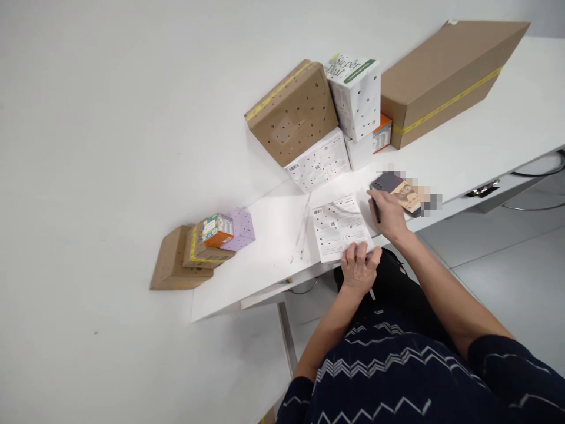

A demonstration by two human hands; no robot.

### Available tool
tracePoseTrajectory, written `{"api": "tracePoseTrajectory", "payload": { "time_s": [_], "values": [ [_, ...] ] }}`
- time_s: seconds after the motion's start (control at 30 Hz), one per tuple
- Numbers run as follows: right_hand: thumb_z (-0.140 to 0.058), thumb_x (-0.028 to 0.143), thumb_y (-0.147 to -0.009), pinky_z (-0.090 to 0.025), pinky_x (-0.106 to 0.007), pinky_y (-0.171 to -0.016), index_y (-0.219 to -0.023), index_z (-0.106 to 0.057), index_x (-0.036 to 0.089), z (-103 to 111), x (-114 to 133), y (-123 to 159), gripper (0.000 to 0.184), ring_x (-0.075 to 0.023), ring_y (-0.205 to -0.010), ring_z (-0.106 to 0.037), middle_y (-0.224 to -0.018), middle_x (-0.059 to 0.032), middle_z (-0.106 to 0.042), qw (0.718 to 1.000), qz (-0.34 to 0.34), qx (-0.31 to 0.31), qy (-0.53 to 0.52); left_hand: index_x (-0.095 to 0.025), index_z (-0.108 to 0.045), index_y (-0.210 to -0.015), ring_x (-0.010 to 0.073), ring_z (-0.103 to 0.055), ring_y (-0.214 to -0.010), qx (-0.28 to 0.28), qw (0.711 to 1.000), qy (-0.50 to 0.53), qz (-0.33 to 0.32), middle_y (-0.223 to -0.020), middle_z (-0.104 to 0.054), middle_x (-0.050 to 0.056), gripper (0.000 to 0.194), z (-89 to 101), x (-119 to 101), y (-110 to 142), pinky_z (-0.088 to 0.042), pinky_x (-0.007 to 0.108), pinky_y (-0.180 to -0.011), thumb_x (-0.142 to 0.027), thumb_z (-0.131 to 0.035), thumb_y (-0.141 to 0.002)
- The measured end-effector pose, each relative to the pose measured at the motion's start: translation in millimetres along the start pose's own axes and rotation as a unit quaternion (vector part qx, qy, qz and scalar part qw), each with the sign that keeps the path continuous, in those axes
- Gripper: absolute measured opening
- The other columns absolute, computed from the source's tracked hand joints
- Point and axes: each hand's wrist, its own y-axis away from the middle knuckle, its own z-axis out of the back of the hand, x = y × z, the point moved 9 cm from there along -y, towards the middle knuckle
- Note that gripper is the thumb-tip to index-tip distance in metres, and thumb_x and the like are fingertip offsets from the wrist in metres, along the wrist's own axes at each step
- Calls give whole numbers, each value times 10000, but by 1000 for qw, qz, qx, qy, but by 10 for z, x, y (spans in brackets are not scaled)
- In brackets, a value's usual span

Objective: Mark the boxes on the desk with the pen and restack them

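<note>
In front of me on the white table lies a white printed box (334, 228) with a barcode and small dark circles on its upper face. My left hand (359, 268) has its fingers curled over the box's near edge. Just to the right of the box is my right hand (389, 215), closed around a slim black pen (375, 210). The pen's tip is apart from the printed face. Beside that hand, a dark phone (385, 181) with a picture on its back lies on the table, partly blurred out.
Behind stand a dotted brown carton (295, 115), another white printed box (320, 160), a tall white box (358, 106), an orange box (382, 134) and a long taped carton (450, 76). At the left end are brown cartons (174, 259), a colourful box (219, 231) and a purple box (242, 227).
</note>
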Motion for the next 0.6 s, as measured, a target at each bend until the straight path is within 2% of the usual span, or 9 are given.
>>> {"api": "tracePoseTrajectory", "payload": {
  "time_s": [0.07, 0.1, 0.23, 0.37, 0.5, 0.6],
  "values": [
    [-402, 167, -873, -420, -475, -873, -1220, -569, 175, -168, -13, 48, 384, -329, -1130, -487, -1220, -144, -618, 985, 50, 101, 130, -276, -601, -1073, 233, -505, -1107, 1, 1000, 4, 1, -1097, -592, 48, 380, -11, 2, 11, -395, 377, -943, -178, -705, -722],
    [-406, 143, -858, -398, -494, -881, -1248, -558, 180, -228, -23, 75, 420, -355, -1179, -439, -1250, -137, -608, 974, 63, 133, 174, -272, -596, -1083, 234, -504, -1108, 2, 1000, 5, 0, -1098, -593, 49, 385, -17, 2, 15, -394, 378, -943, -183, -706, -725],
    [-413, 134, -841, -349, -513, -898, -1327, -502, 199, -354, 17, 129, 499, -392, -1256, -327, -1321, -110, -568, 952, 94, 181, 230, -260, -593, -1099, 228, -509, -1098, 3, 1000, -5, 0, -1081, -598, 51, 391, -25, 1, 15, -391, 371, -946, -179, -702, -732],
    [-443, 153, -819, -356, -513, -873, -1348, -480, 221, -278, -9, 86, 535, -380, -1203, -351, -1317, -139, -550, 959, 74, 165, 219, -270, -594, -1106, 220, -514, -1094, 7, 1000, -17, 2, -1076, -598, 49, 391, -31, 4, 12, -383, 365, -956, -194, -697, -737],
    [-492, 283, -832, -326, -540, -872, -1326, -481, 214, 104, -276, -35, 499, -395, -1184, -338, -1359, -192, -447, 967, -28, 76, 242, -276, -601, -1110, 219, -515, -1098, 9, 1000, -18, -1, -1079, -600, 54, 394, -34, 2, 18, -371, 367, -968, -196, -694, -736],
    [-565, 436, -790, -309, -539, -872, -1336, -453, 175, 322, -579, -99, 616, -413, -1181, -321, -1369, -229, -385, 961, -114, 53, 246, -273, -608, -1117, 228, -510, -1102, 10, 1000, -12, -1, -1079, -604, 60, 400, -40, 2, 17, -376, 373, -959, -182, -687, -736]
  ]
}}
